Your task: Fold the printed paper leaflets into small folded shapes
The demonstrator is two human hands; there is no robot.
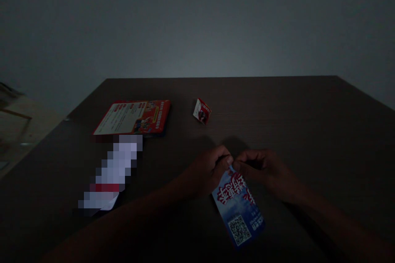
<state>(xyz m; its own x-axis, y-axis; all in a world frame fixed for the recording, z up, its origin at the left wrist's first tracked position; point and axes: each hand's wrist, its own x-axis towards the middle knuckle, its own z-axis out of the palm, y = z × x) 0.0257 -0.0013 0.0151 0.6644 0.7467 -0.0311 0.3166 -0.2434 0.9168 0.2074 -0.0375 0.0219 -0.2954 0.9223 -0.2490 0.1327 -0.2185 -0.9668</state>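
In dim light, a blue leaflet (239,209) with red characters and a QR code lies on the dark wooden table (293,115) in front of me. My left hand (210,170) and my right hand (262,168) meet at its far end, both with fingers curled and pinching that edge. The thumbs and fingertips almost touch each other above the paper.
A small folded red-and-white paper piece (202,111) stands further back near the table's middle. A red flyer (134,117) lies flat at the left. A pale paper (112,172), partly blurred out, lies nearer at the left. A grey wall (216,28) rises behind the table.
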